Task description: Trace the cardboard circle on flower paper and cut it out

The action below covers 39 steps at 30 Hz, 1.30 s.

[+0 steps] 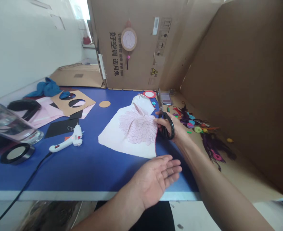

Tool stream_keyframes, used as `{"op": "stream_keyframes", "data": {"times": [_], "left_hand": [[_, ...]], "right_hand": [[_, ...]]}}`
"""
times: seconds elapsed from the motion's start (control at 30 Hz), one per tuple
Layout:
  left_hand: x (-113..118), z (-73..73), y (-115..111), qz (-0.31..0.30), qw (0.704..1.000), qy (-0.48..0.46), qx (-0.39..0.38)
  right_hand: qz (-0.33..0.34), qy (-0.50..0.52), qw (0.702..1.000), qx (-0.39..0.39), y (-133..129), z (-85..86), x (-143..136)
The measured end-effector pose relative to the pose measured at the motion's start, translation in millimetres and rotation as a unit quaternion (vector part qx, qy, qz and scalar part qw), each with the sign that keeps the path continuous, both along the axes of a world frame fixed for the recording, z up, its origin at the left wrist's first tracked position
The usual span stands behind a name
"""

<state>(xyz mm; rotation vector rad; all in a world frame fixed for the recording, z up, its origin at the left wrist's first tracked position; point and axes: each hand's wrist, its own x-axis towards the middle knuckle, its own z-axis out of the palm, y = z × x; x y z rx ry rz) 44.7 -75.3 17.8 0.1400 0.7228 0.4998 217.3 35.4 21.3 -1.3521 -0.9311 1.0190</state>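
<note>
My right hand (174, 126) is closed around the black handles of a pair of scissors (168, 125), whose blades point away from me. Beside the scissors, at the right edge of a white cloth (112, 133), my fingers meet the fabric. A pale purple flower drawing covers the middle of this cloth, and its far part is folded and raised. Palm up, my left hand (156, 179) is open with its fingers stretched to the right, just below the cloth's near right corner. Whether it touches the cloth I cannot tell.
A white glue gun (69, 140) with a black cord lies on the blue table left of the cloth. Further left are a clear glass (23, 128), a tape roll (17, 153) and cut cardboard (74, 102). Buttons and purple tassels (210, 144) lie right. Cardboard walls (247, 80) enclose the back and right.
</note>
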Motion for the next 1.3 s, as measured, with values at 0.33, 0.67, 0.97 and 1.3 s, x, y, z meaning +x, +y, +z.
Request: {"op": "stream_keyframes", "data": {"times": [0.33, 0.67, 0.97, 1.3], "left_hand": [[-23, -6.1, -22, 0.058, 0.996, -0.033, -0.054], [-85, -12.8, -32, 0.044, 0.987, 0.098, 0.120], [-100, -9.6, -29, 0.057, 0.991, 0.092, 0.081], [-119, -13.1, -32, 0.064, 0.995, 0.051, 0.064]], "right_hand": [[0.007, -0.029, 1.000, 0.003, 1, -0.7, 1], [-0.042, -0.485, 0.873, -0.035, -20, 19.3, 8], [0.067, -0.546, 0.835, -0.029, -100, 34.7, -21], [0.168, -0.648, 0.742, -0.036, -123, -0.7, -66]]}}
